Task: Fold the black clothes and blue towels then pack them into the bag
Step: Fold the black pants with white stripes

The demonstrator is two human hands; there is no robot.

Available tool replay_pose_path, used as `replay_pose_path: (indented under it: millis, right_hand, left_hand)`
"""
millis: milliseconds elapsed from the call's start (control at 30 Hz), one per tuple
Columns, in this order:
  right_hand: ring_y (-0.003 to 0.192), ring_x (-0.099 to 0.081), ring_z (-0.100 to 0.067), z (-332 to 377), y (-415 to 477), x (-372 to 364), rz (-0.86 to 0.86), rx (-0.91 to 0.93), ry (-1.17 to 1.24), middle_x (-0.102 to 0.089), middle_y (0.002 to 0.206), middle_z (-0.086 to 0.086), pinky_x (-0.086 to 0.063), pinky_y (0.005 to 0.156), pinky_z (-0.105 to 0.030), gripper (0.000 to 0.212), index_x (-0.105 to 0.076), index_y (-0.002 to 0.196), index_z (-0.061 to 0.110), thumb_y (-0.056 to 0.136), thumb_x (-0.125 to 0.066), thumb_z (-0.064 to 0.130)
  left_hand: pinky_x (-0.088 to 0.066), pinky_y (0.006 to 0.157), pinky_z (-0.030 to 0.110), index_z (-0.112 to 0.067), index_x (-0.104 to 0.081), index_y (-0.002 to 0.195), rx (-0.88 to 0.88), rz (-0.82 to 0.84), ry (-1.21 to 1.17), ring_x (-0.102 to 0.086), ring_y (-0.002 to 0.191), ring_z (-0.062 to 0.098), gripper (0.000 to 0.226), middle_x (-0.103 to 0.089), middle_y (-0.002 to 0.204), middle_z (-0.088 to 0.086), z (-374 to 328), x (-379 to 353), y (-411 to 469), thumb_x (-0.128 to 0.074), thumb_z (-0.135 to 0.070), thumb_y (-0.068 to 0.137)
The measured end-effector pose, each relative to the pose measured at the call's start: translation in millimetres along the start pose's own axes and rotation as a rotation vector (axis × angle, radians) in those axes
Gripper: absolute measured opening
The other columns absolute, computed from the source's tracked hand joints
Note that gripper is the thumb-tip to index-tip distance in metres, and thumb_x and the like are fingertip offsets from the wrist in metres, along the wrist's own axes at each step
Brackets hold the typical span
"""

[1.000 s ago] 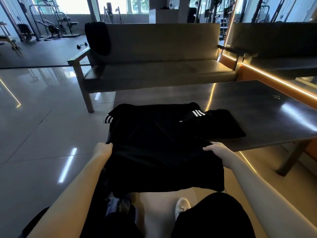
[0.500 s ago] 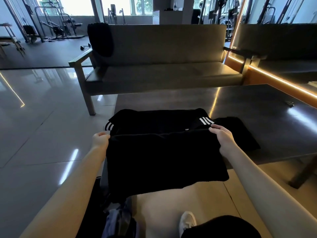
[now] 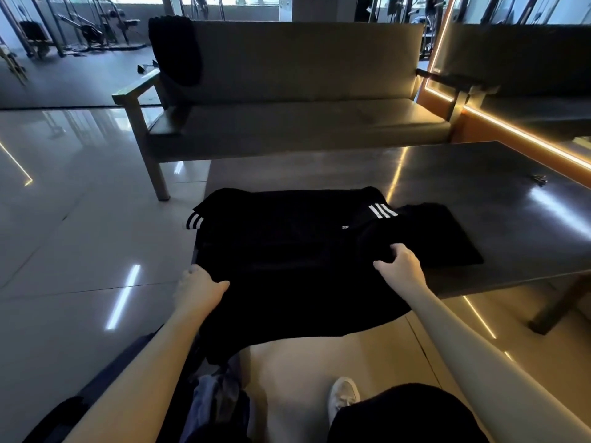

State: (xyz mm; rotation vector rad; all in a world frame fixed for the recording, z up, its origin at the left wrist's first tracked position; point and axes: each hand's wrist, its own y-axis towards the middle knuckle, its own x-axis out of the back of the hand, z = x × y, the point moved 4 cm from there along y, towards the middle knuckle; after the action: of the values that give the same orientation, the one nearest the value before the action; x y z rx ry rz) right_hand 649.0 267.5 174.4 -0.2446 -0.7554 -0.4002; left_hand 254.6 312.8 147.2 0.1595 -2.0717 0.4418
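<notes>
A black shirt with white stripes (image 3: 287,251) lies spread over the near left corner of the dark table (image 3: 479,193), its lower part hanging off the near edge. My left hand (image 3: 198,286) grips the shirt's left side at the table edge. My right hand (image 3: 399,266) pinches a bunch of the fabric on the right side. A second black garment (image 3: 447,238) lies flat under and to the right of the shirt. Blue cloth (image 3: 217,398) shows low down between my left arm and my knee.
A long bench sofa (image 3: 303,116) stands beyond the table with a dark cloth (image 3: 176,52) draped over its left back. A small metal item (image 3: 539,178) lies at the table's far right. Glossy tiled floor spreads to the left. My white shoe (image 3: 342,394) is below.
Both hands carried the shirt's lower edge up toward the stripes, then came back toward me. The right hand now pinches fabric on the right side; the left grips lower at the left edge.
</notes>
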Motion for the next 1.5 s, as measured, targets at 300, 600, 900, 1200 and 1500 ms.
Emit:
replay_pose_path:
  millis: [300,600,900,1200,1500]
  right_hand:
    - [0.081,-0.061,-0.028,-13.1,-27.6,17.5,0.085,-0.097,-0.071,-0.063,0.094,-0.014,-0.051,0.072,-0.038,0.033,-0.056,0.117,-0.001,0.091,-0.058,0.019]
    - [0.083,-0.06,-0.023,50.0,-49.2,58.1,0.119,-0.167,0.744,-0.063,0.099,-0.015,-0.056,0.064,-0.03,0.03,-0.068,0.088,0.01,0.091,-0.041,-0.002]
    - [0.078,-0.065,-0.016,67.5,-66.4,87.2,0.058,0.206,0.286,-0.068,0.081,-0.003,-0.048,0.068,-0.022,0.041,-0.067,0.11,0.012,0.076,-0.066,-0.011]
    - [0.087,-0.064,-0.027,66.7,-89.7,123.9,-0.119,0.187,0.29,-0.067,0.096,-0.015,-0.048,0.079,-0.035,0.031,-0.071,0.084,0.001,0.09,-0.063,0.03]
    - [0.07,-0.056,-0.013,61.0,-88.2,116.0,-0.147,0.195,0.249,-0.065,0.083,-0.008,-0.041,0.058,-0.022,0.025,-0.066,0.09,0.007,0.098,-0.05,0.024]
  left_hand:
    - [-0.049,0.073,0.034,0.0,-0.058,0.091,0.033,0.055,-0.198,-0.059,0.081,0.03,0.016,-0.062,0.09,0.017,13.1,19.0,-37.5,-0.053,-0.015,0.089]
    - [-0.041,0.054,0.031,-0.006,-0.063,0.11,-0.002,0.218,-0.791,-0.05,0.066,0.025,0.04,-0.056,0.094,0.016,-14.6,87.7,-70.4,-0.03,0.004,0.089]
    - [-0.056,0.08,0.019,-0.015,-0.061,0.123,-0.315,0.212,-0.726,-0.062,0.099,0.02,0.063,-0.062,0.112,0.012,-8.1,124.3,-101.4,-0.045,0.025,0.077]
    - [-0.038,0.065,0.019,-0.006,-0.064,0.094,-0.287,-0.002,-0.777,-0.051,0.071,0.01,0.022,-0.059,0.084,0.007,5.0,136.7,-120.0,-0.053,-0.025,0.096]
    - [-0.043,0.055,0.03,-0.012,-0.062,0.101,-0.19,-0.041,-0.771,-0.056,0.065,0.022,0.018,-0.061,0.077,0.008,10.0,126.2,-108.5,-0.047,-0.022,0.099]
